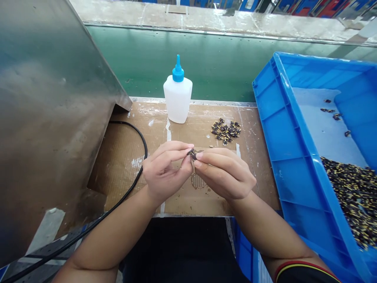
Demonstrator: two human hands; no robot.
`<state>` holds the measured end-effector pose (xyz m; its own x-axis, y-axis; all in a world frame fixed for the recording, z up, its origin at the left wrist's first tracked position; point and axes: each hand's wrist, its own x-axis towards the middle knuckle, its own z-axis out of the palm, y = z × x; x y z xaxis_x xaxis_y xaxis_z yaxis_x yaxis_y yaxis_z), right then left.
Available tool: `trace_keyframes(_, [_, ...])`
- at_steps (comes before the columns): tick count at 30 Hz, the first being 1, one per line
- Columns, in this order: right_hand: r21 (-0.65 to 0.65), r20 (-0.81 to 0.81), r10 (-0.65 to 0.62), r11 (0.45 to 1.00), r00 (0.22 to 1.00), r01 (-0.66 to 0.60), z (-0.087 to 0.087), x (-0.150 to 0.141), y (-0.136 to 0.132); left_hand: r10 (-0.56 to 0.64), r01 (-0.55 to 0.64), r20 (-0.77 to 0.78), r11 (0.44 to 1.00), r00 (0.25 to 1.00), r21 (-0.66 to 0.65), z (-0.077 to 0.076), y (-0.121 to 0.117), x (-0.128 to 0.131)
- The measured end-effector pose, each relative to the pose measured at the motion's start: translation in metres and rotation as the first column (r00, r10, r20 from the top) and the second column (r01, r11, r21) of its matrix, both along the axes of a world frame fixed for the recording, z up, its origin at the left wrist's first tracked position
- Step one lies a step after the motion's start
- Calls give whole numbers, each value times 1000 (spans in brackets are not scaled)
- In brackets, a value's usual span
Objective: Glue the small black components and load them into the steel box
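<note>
My left hand [166, 169] and my right hand [225, 173] meet over the middle of a cardboard-covered bench [123, 157]. Both pinch one small dark part [193, 154] between their fingertips. A little heap of the same small black and yellow parts [226, 131] lies on the cardboard just beyond my right hand. A white squeeze bottle with a blue nozzle cap [177, 96] stands upright at the back of the bench.
A big blue plastic crate [277, 149] fills the right side, with many of the small parts [352, 196] in its near corner and a few loose ones further back. A slanted metal panel [47, 110] stands at left. A black cable [129, 188] curves across the cardboard. A green conveyor belt [224, 63] runs behind.
</note>
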<state>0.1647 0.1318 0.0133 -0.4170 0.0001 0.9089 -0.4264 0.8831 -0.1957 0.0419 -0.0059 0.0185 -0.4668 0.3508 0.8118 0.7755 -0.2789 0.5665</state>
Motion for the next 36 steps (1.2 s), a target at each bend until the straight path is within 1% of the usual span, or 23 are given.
trace_keyframes(7, [-33, 9, 3, 999, 1000, -3, -2, 0, -1, 11, -11, -7, 1000, 1000, 1, 0, 2, 0])
trace_keyframes(13, [-24, 19, -29, 999, 999, 29, -2, 0, -3, -12, 12, 27, 1000, 1000, -8, 0, 0, 0])
trace_keyframes(18, [-13, -9, -21, 1000, 1000, 21, -3, -4, 0, -29, 28, 132, 1000, 991, 4, -3, 3, 4])
trace_keyframes(21, [-9, -28, -19, 1000, 999, 19, -3, -5, 3, -66, 62, 170, 998, 983, 28, -6, 6, 6])
trace_keyframes(24, [-7, -31, -3, 1000, 1000, 3, -3, -5, 4, -101, 98, 170, 995, 980, 30, -8, 6, 6])
trace_keyframes(29, [-29, -40, -13, 1000, 999, 12, -3, -2, 2, -99, 96, 148, 995, 984, 23, -7, 4, 5])
trace_keyframes(36, [-47, -12, -31, 998, 999, 31, -6, -1, 1, -112, 112, 128, 994, 986, 6, -6, 2, 5])
